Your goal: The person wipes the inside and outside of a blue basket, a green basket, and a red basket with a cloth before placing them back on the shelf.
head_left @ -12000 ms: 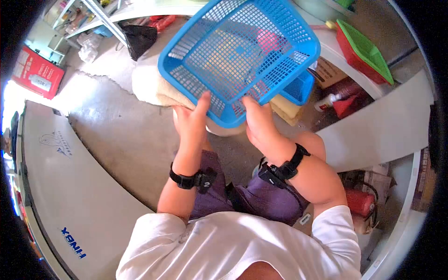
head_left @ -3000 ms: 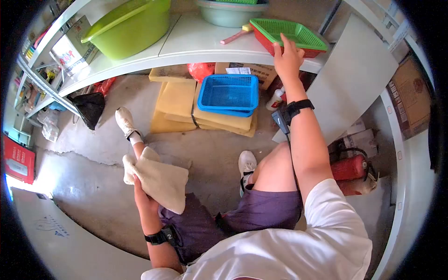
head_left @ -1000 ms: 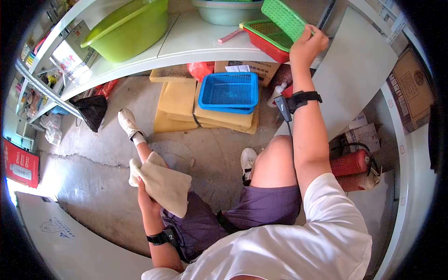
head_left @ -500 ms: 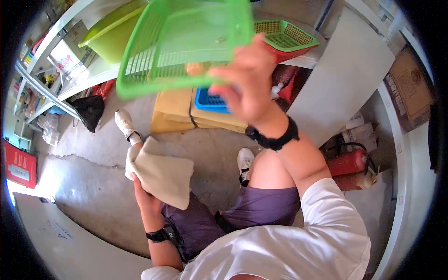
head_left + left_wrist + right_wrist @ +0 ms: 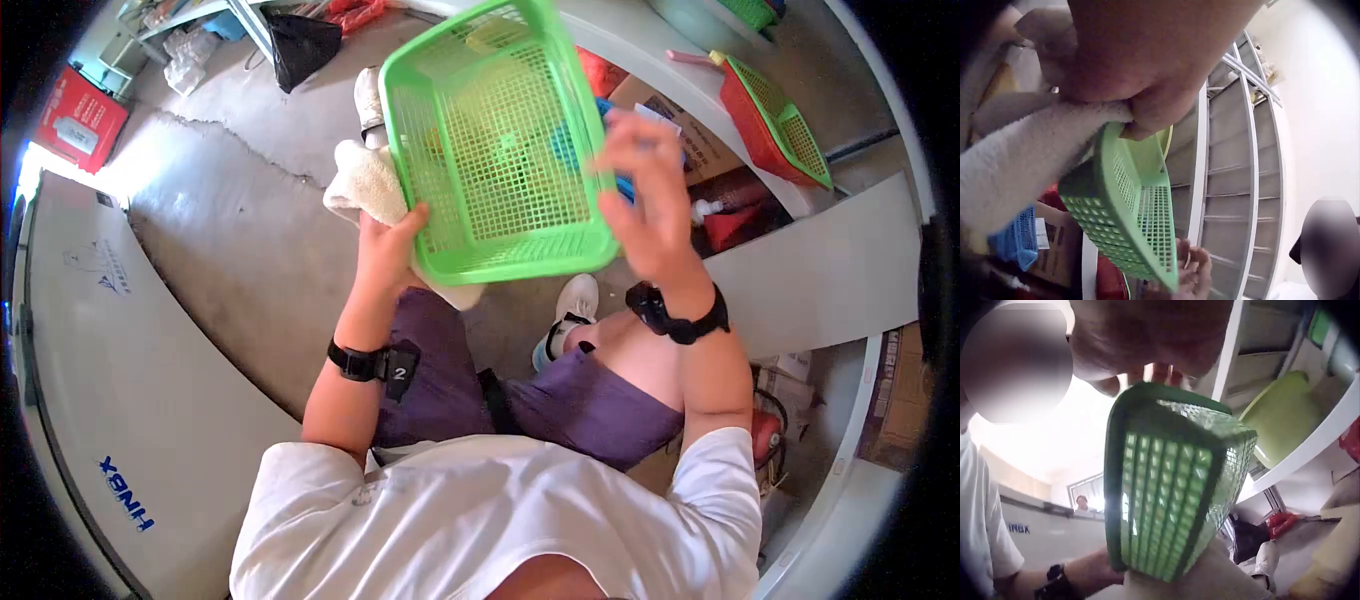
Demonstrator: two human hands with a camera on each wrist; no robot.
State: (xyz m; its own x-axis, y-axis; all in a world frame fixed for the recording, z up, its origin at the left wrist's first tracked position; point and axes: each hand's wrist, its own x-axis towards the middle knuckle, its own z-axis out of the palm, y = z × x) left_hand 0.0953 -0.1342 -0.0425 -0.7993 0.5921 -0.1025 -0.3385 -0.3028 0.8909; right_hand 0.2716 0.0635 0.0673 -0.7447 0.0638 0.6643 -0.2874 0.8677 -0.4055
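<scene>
The green basket (image 5: 500,150) is held up in front of the body, its open side towards the head view. At its lower left corner my left hand (image 5: 388,250) grips the rim, thumb over it, with a cream cloth (image 5: 368,185) held against the basket's outside. In the left wrist view the cloth (image 5: 1029,156) lies between that hand and the green basket (image 5: 1129,212). My right hand (image 5: 650,200), blurred, is beside the right rim with fingers apart and loosely bent; whether it touches the rim is unclear. The right wrist view shows the green basket (image 5: 1166,494) below that hand.
A red basket (image 5: 750,130) with a green one (image 5: 800,135) in it stands on the shelf at the upper right. Blue baskets are partly hidden behind the held basket. A white panel (image 5: 830,270) leans at the right; a black bag (image 5: 300,50) lies at the upper left.
My right hand lifted a green basket off the shelf stack and brought it down in front of the body. My left hand rose with the cloth and took hold of the rim. The head view turned.
</scene>
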